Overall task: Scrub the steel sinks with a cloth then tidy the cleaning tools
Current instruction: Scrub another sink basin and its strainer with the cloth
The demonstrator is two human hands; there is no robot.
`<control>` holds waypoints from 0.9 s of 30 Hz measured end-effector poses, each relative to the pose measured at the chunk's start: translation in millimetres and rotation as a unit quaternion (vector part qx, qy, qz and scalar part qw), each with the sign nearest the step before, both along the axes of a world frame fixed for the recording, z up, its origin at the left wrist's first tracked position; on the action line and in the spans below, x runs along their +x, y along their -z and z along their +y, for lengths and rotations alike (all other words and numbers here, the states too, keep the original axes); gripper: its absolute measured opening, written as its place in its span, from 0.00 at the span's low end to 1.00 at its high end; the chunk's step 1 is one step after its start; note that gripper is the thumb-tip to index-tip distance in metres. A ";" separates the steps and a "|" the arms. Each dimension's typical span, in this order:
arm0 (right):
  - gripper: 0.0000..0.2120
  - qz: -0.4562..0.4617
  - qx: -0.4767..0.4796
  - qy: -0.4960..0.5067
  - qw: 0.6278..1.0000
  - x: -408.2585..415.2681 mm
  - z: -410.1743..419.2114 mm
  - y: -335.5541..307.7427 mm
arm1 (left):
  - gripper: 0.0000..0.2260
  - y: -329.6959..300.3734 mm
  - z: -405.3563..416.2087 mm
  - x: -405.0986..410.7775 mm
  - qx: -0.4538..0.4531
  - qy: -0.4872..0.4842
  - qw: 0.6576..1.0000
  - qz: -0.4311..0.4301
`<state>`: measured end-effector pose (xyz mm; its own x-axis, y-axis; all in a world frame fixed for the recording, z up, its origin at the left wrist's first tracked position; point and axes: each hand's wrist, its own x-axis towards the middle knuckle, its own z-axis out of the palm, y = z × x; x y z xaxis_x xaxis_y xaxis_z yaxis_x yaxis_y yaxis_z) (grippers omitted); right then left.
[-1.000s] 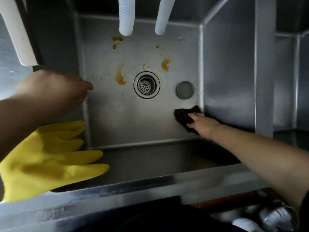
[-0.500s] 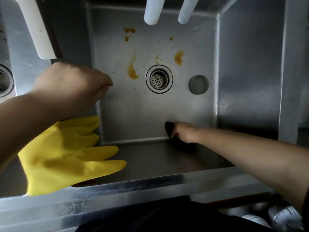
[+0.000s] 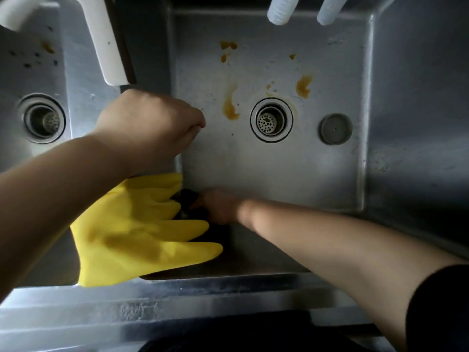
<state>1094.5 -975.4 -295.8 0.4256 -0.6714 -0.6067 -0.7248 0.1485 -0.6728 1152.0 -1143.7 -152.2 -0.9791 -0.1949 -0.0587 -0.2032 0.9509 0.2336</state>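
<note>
Nearest the camera, along the bottom of the frame, runs the front rim of the steel sink (image 3: 228,295). A yellow rubber glove (image 3: 137,232) lies draped over it at lower left, its fingers spread toward the basin's near wall. Just past the glove's fingertips, the right hand (image 3: 220,207) presses a dark cloth (image 3: 189,200) into the basin's near-left corner; the fingers seem curled onto the cloth, though blur hides the exact grip. The cloth sits touching or almost touching the glove, so a wider stroke could catch it and pull it into the basin.

Higher, left of centre, the left hand (image 3: 152,125) is balled with fingers together, holding nothing I can see, over the divider between the basins.

Farther back, brown stains (image 3: 229,107) ring the drain (image 3: 271,120), with more toward the back wall. The wiping is confined to the near edge; these patches risk being missed. A loose round stopper (image 3: 335,128) lies right of the drain and could be knocked about by the cloth.
</note>
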 end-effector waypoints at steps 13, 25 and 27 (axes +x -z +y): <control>0.20 0.110 -0.056 -0.191 0.974 -78.6 48.3 8.0 | 0.09 -13.8 -4.7 -4.3 -0.075 0.013 0.987 -0.143; 0.18 0.065 -0.387 -0.172 0.903 -43.1 35.8 37.7 | 0.11 -4.6 -16.3 10.0 -0.058 0.030 0.997 -0.048; 0.15 0.085 -0.412 -0.190 0.887 -29.7 21.2 42.9 | 0.13 -3.9 -16.3 9.4 -0.042 0.030 0.998 -0.048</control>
